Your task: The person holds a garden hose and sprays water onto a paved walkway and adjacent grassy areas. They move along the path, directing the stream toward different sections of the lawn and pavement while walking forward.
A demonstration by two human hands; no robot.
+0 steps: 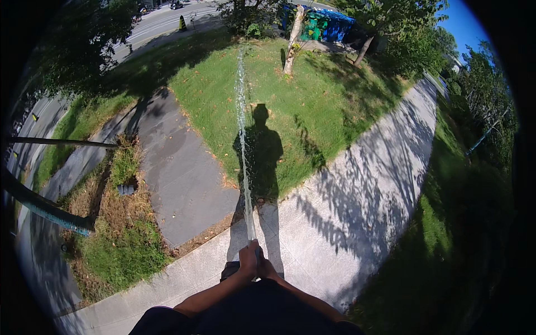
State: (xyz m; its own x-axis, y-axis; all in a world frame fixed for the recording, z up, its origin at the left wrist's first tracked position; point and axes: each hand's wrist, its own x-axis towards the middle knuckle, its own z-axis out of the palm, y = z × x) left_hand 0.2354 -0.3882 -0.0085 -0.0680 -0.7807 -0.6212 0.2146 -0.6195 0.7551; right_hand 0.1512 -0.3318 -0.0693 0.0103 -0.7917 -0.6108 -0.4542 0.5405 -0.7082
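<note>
Both my hands are together at the lower middle, in front of my dark shirt. My left hand (pixel 248 260) and my right hand (pixel 265 267) are wrapped around the end of a hose (pixel 257 252), which they mostly hide. A jet of water (pixel 247 197) leaves it and runs straight ahead over the pavement, breaking into drops above the lawn (pixel 209 92). Just left of my hands, a dark shoe (pixel 228 271) shows in part. My shadow (pixel 264 155) falls across the paving and the grass, partly behind the jet.
A pale paved path (pixel 318 234) runs to the upper right; grey paving (pixel 184 180) lies left of the lawn. Tree trunks (pixel 294 39) stand farther off, before blue and green containers (pixel 341 27). A black-and-yellow traffic cone (pixel 182 24) stands by the road (pixel 155 27).
</note>
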